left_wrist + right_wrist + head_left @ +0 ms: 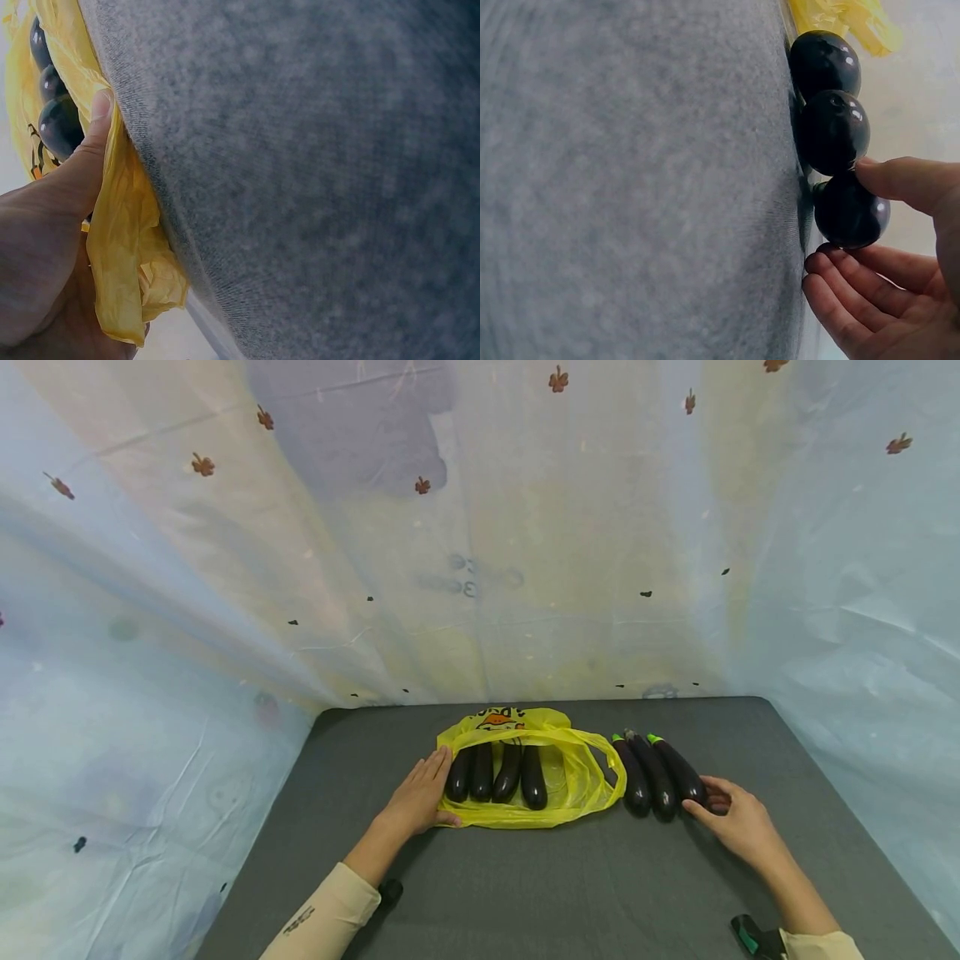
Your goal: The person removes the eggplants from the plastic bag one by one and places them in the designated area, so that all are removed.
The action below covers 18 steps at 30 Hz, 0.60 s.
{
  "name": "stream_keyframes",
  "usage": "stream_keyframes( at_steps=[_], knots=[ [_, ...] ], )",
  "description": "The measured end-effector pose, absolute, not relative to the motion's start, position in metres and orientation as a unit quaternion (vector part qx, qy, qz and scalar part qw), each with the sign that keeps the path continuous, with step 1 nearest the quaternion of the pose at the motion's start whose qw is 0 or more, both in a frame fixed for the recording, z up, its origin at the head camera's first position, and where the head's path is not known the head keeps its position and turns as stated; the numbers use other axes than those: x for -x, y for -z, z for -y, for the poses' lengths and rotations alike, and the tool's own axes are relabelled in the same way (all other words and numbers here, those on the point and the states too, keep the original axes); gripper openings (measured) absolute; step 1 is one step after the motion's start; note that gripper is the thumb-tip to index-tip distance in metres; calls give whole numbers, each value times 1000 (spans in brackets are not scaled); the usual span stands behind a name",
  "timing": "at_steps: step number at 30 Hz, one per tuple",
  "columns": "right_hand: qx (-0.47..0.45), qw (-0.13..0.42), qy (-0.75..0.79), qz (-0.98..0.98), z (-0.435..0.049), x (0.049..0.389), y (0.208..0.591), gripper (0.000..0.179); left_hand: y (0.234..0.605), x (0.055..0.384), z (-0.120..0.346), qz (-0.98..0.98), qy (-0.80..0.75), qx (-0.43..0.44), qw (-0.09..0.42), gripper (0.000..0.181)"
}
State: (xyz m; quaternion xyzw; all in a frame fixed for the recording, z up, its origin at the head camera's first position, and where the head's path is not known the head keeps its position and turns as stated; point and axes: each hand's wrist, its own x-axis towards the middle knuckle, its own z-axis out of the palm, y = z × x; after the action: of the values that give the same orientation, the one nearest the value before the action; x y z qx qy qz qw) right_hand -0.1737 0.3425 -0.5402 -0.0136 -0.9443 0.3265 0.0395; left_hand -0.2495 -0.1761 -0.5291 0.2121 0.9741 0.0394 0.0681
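A yellow plastic bag (581, 806) lies with its mouth toward me, several dark eggplants (507, 774) side by side inside. At its left edge, my left hand (420, 793) holds the bag, thumb (97, 135) over the rim and fingers along the outer side. Three more eggplants (660, 785) lie in a row just right of the bag, stem ends away from me. My right hand (738, 822) grips the rightmost eggplant (851, 211) by its rounded end, thumb on one side and fingers curled at the other.
A grey cloth-covered table (562, 893) carries everything. Behind it and along both sides hangs a pale patterned plastic sheet (525, 635). Dark straps sit at both wrists, below the light sleeves (330, 910).
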Motion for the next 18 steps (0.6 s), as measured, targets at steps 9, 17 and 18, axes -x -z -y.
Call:
stream_keyframes(
  at_steps=[9, 17, 18],
  knots=[
    [15, 28, -327, 944, -342, 175, 540, 77, 530, 250, 176, -974, -39, -211, 69, 126],
    [13, 29, -324, 945, -343, 175, 542, 78, 531, 251, 177, -974, -37, -213, 69, 126],
    [13, 29, -323, 946, -343, 175, 542, 78, 531, 251, 177, -974, -37, -213, 69, 126]
  ],
)
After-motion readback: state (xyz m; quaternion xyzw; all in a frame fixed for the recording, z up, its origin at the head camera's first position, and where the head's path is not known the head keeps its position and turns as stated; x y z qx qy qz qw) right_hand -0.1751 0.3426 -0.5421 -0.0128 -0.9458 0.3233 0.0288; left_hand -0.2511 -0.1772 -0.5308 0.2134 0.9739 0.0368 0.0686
